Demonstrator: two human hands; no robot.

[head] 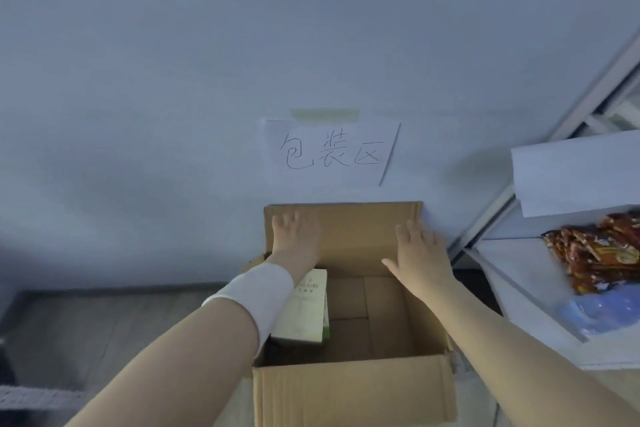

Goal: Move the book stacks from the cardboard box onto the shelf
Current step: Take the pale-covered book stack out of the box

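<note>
Left hand [294,234]: flat with straight fingers, pressing the far flap [349,236] back toward the wall and grasping nothing.
Right hand [420,253]: spread open at the flap's right end, likely keeping the mouth clear.
Book stack [304,308]: lies in the cardboard box [353,392], tight to the left wall, under the left forearm.
Room: the box's right half is bare, so fingers can get in beside the stack.
Shelf [512,288]: just right of the box, with snack packets [595,253] on its far side.
</note>
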